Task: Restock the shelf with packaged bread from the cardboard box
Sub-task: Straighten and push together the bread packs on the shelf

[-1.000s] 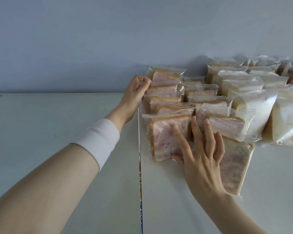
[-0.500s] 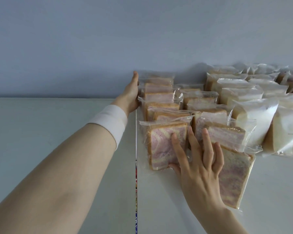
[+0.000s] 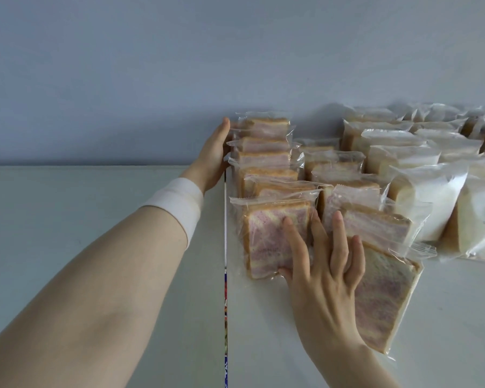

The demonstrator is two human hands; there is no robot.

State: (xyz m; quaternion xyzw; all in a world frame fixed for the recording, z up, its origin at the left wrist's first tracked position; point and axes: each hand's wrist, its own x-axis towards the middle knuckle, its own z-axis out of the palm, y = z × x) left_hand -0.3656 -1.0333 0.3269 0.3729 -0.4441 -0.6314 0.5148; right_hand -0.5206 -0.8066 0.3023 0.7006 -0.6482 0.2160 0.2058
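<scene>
Head view, white shelf (image 3: 95,247), grey wall (image 3: 179,65), left hand (image 3: 212,155) and right hand (image 3: 324,270) flat, open against bread packs (image 3: 275,239)

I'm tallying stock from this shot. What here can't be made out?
- Cardboard box: nowhere in the head view.
- Rear packs of the pink bread row: hidden behind the packs in front, so no count.
- White packs: cut off by the right edge.
- Pack labels: too small to read.
- Front pack: partly covered by the right hand.
- Left hand: its palm side faces the row, contact unclear.
</scene>
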